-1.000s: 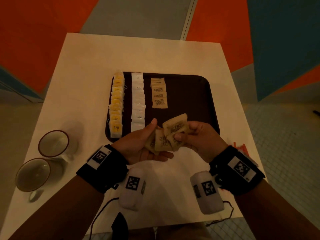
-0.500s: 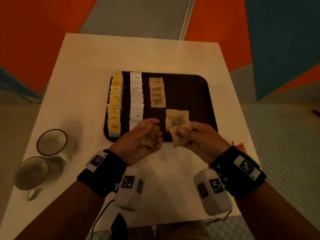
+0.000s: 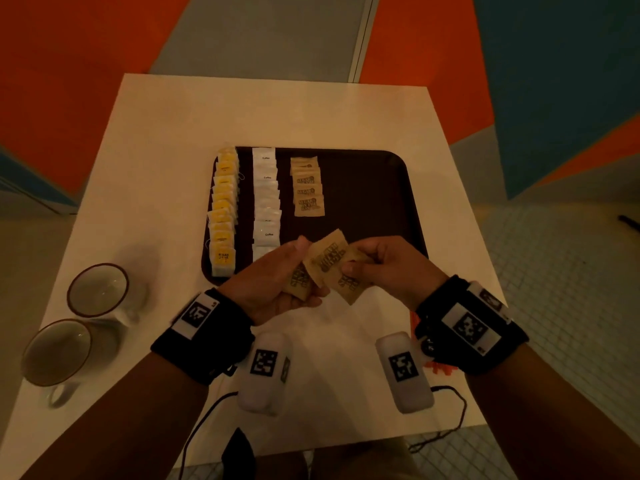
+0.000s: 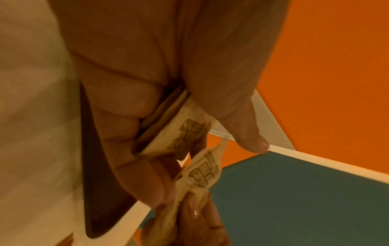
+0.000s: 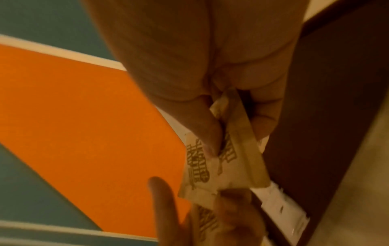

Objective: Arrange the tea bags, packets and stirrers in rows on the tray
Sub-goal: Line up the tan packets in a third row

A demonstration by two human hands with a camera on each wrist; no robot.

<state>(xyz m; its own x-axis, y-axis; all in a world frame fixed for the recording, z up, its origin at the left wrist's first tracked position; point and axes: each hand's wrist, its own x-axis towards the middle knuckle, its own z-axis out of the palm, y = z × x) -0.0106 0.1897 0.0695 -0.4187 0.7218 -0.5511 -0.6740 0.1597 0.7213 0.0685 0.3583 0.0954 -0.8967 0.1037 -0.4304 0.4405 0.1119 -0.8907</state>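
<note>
A dark brown tray [image 3: 374,188] on the white table holds three rows: yellow tea bags [image 3: 223,209] at the left, white coffee packets [image 3: 266,199] beside them, and brown sugar packets [image 3: 308,192] in a shorter third row. Both hands hover over the tray's near edge. My left hand [image 3: 277,282] holds a small stack of brown sugar packets [image 4: 179,133] between thumb and curled fingers. My right hand [image 3: 388,268] pinches more brown sugar packets [image 5: 221,158], and one of them [image 3: 327,258] spans the gap between the two hands.
Two empty cups [image 3: 98,289] [image 3: 57,351] stand on the table [image 3: 173,133] left of the tray. Something orange [image 3: 438,367] lies under my right wrist near the table's right edge. The tray's right half is bare.
The hands were together one second ago, drew apart half a second ago with packets in each, and have come back together now over the tray's near edge.
</note>
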